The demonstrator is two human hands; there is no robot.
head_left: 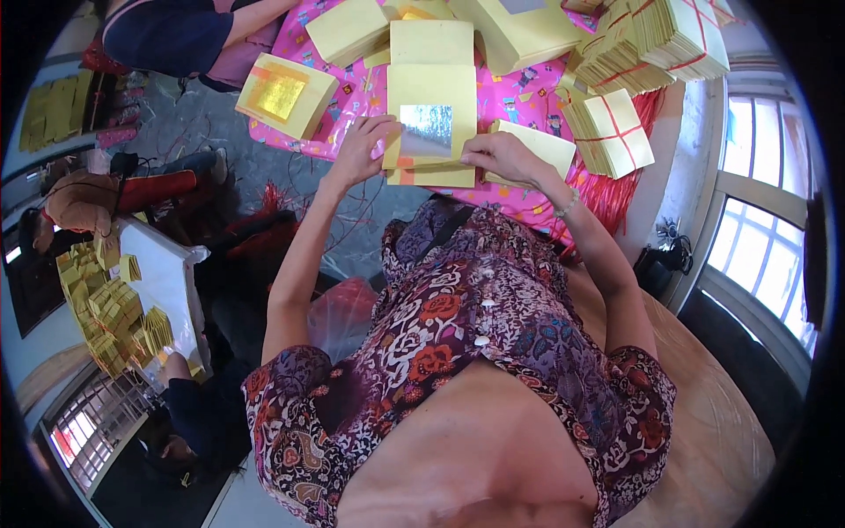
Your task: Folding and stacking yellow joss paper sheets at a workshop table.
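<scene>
In front of me on the table lies a stack of yellow joss paper (431,86). On its near part is a sheet with a shiny silver foil square (427,125), its near edge slightly raised. My left hand (361,148) is closed at the left edge of this sheet, fingers on top and thumb below. At the right near corner my right hand (503,157) pinches the sheet between thumb and finger. Below them a further layer of yellow paper (440,176) with an orange mark sticks out toward me. Another yellow stack (541,145) lies beside my right hand.
A pink patterned cloth (352,114) covers the table. A gold-foil stack (283,95) sits at the left, red-tied bundles (614,132) at the right. Red plastic strands (638,167) hang at the right edge. Other people (172,40) work at the left, near a white table (163,255) with yellow bundles.
</scene>
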